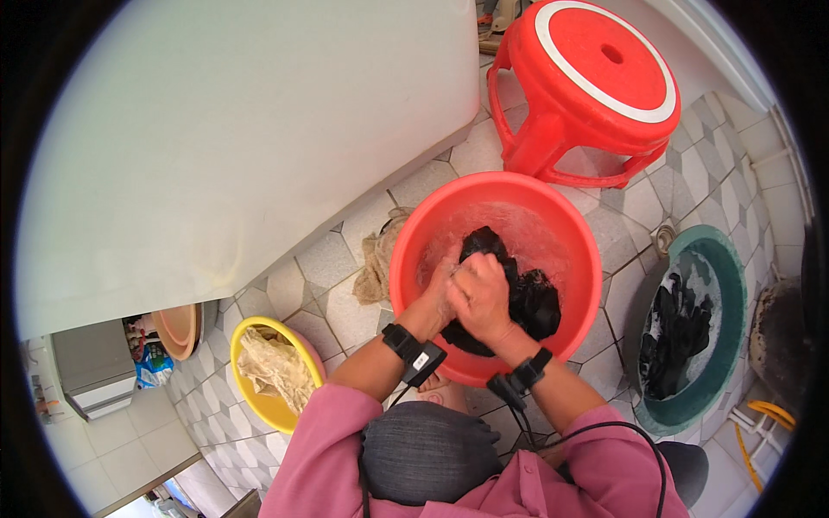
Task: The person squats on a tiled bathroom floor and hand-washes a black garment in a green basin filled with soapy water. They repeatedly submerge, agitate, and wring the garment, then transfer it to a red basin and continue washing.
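Observation:
A red plastic basin [401, 259] with water in it stands on the floor in front of me. Black wet cloth [536, 303] lies bunched inside, part of it in the water. My left hand [443, 283] and my right hand [482, 292] are pressed together over the basin, fingers curled around a bunch of this cloth. Some blur covers the left hand, and the right hand hides part of it. The piece between the palms is mostly hidden. More black cloth shows past the fingers and below the wrists.
Right of me stands a green basin [738, 324] holding black cloth [677, 337] in sudsy water. At left, a yellow basin [243, 395] holds cream cloth [275, 369]. A red plastic stool [599, 71] stands beyond. A brown rag [372, 269] lies beside a white cabinet-like surface [259, 129].

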Demonstrator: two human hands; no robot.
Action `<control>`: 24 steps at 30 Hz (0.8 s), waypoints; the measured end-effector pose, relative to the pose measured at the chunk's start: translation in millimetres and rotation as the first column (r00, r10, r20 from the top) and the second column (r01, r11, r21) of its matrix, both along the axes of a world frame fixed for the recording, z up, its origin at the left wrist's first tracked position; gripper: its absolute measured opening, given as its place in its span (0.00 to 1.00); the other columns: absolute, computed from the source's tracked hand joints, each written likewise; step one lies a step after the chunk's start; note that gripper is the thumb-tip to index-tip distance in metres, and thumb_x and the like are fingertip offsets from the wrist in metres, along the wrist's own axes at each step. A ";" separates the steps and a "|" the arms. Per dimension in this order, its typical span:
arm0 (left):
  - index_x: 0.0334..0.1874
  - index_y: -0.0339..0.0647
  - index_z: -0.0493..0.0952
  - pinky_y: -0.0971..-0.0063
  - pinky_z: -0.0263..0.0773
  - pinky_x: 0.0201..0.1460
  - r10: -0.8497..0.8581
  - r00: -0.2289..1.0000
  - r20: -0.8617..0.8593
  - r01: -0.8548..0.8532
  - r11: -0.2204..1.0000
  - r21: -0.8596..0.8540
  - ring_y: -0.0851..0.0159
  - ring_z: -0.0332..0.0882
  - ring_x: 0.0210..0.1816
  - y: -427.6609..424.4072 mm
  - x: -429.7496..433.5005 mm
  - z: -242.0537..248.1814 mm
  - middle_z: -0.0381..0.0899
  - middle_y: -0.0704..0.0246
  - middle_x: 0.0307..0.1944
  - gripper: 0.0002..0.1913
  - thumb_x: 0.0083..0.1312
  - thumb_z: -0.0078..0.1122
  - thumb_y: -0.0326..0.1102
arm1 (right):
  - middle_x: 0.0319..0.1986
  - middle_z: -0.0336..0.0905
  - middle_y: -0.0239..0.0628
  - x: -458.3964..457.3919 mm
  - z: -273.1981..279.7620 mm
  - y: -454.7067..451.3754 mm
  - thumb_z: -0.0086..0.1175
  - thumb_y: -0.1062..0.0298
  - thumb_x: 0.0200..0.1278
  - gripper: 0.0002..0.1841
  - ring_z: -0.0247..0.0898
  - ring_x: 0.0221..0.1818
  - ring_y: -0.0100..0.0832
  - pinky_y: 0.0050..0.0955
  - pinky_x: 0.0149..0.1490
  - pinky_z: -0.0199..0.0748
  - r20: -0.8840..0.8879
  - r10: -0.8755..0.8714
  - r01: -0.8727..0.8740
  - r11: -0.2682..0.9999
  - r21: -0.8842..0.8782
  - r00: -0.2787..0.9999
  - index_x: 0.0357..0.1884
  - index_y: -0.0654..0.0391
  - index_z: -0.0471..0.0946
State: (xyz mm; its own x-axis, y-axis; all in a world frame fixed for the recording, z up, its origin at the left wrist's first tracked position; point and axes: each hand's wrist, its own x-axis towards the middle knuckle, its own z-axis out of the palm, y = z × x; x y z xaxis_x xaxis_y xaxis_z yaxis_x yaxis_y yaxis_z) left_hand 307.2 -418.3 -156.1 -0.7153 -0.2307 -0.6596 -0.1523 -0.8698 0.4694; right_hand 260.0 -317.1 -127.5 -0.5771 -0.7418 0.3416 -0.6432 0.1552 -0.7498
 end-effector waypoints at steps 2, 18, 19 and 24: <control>0.60 0.43 0.73 0.66 0.79 0.54 0.063 0.977 0.204 -0.043 0.994 -0.101 0.64 0.80 0.51 4.8 4.5 4.1 0.80 0.65 0.52 0.19 0.77 0.44 0.48 | 0.32 0.71 0.40 -20.0 -7.0 -4.5 0.60 0.62 0.58 0.11 0.68 0.40 0.48 0.47 0.43 0.66 -0.090 -0.085 0.089 0.995 0.038 0.992 0.24 0.56 0.76; 0.58 0.46 0.76 0.60 0.78 0.53 -0.038 0.991 0.126 0.032 0.998 0.055 0.63 0.79 0.53 -6.3 -4.1 -18.0 0.81 0.64 0.51 0.27 0.75 0.44 0.62 | 0.44 0.69 0.48 -2.3 -13.9 12.2 0.67 0.61 0.50 0.12 0.67 0.47 0.53 0.43 0.50 0.69 0.124 0.020 -0.014 0.999 -0.050 0.992 0.29 0.58 0.78; 0.57 0.46 0.77 0.60 0.78 0.53 -0.049 0.995 0.083 0.040 0.993 0.110 0.63 0.80 0.51 -7.1 -1.8 -18.2 0.82 0.65 0.50 0.26 0.75 0.44 0.60 | 0.40 0.71 0.45 0.7 -10.8 10.9 0.65 0.61 0.52 0.11 0.68 0.43 0.51 0.43 0.45 0.70 0.064 0.016 -0.015 1.000 -0.024 0.998 0.28 0.58 0.77; 0.62 0.44 0.73 0.63 0.78 0.55 0.044 0.965 0.259 -0.007 0.990 -0.143 0.63 0.80 0.52 7.0 8.1 -5.7 0.81 0.67 0.52 0.17 0.75 0.47 0.41 | 0.32 0.72 0.41 -33.5 -26.4 1.1 0.62 0.57 0.59 0.14 0.69 0.40 0.49 0.45 0.41 0.70 -0.106 -0.196 0.212 0.963 0.167 0.975 0.26 0.57 0.77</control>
State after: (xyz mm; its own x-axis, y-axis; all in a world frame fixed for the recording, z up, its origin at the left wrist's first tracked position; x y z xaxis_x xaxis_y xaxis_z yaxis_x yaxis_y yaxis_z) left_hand 315.3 -411.3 -161.8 -0.5154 -0.3498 -0.7823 -0.2641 -0.8036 0.5333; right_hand 226.4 -316.0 -153.9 -0.6965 -0.6642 0.2717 -0.6457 0.4148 -0.6411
